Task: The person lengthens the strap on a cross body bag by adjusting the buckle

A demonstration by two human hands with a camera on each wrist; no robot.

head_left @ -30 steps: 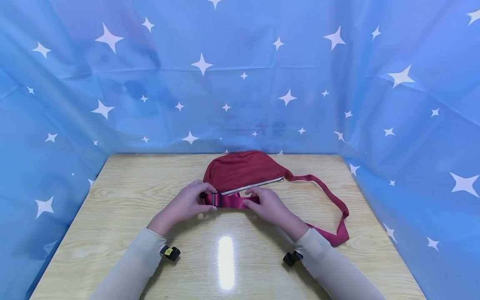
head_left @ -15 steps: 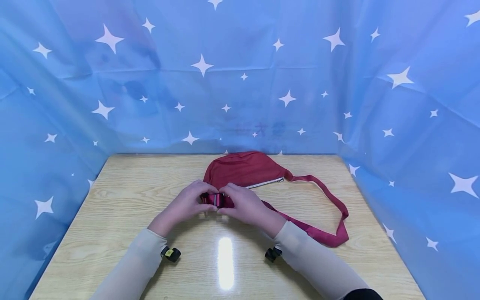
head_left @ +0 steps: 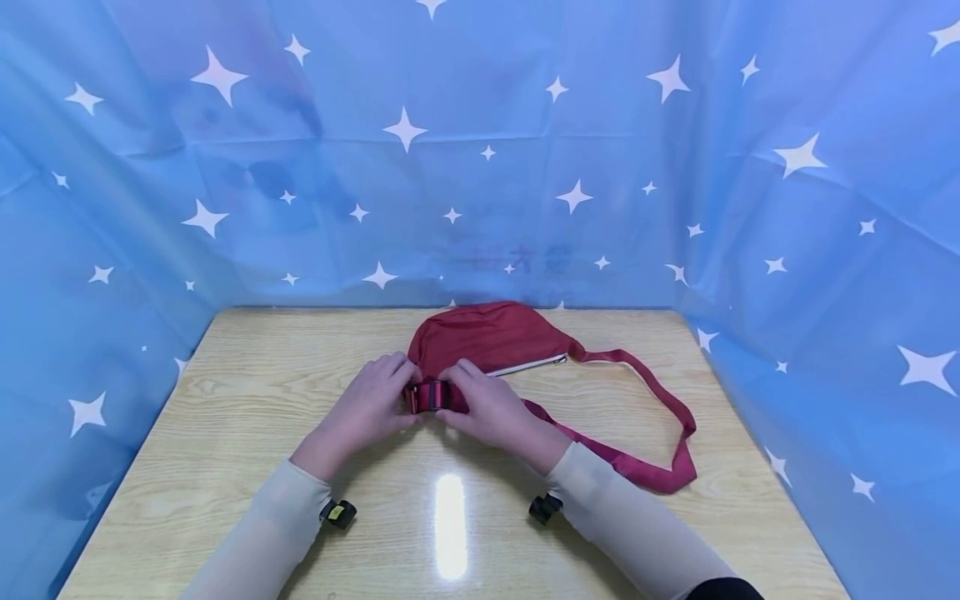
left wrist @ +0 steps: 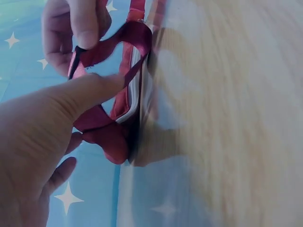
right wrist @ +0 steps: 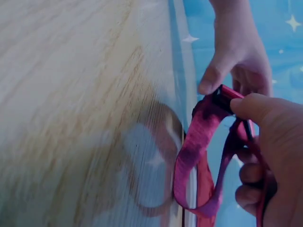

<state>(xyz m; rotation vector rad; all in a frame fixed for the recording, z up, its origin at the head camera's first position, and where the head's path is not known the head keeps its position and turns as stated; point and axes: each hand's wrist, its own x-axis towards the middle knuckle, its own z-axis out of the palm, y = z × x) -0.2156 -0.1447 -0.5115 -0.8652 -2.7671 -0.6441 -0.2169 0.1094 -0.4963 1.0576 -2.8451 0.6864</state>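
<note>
A dark red waist bag (head_left: 487, 337) lies at the back of the table, its pale zipper (head_left: 528, 366) facing me. My right hand (head_left: 495, 408) pinches the bag's strap at a dark slider buckle (head_left: 437, 396). Just left of that, my left hand (head_left: 367, 408) holds the strap between thumb and fingers. Below the buckle the strap hangs in a small loop (right wrist: 187, 156), seen in the right wrist view. Across the strap in the left wrist view lies my left thumb (left wrist: 94, 90). The fingers behind the strap are partly hidden.
The long strap (head_left: 660, 400) runs out to the right of the bag and curves back under my right forearm. A wooden table (head_left: 247, 392) is enclosed by a blue star-patterned cloth (head_left: 480, 167). Black devices (head_left: 341, 513) sit on both wrists.
My right hand has slid left along the strap to the buckle, close to my left hand. Lately my left hand has shifted slightly left, off the buckle; the bag stays put.
</note>
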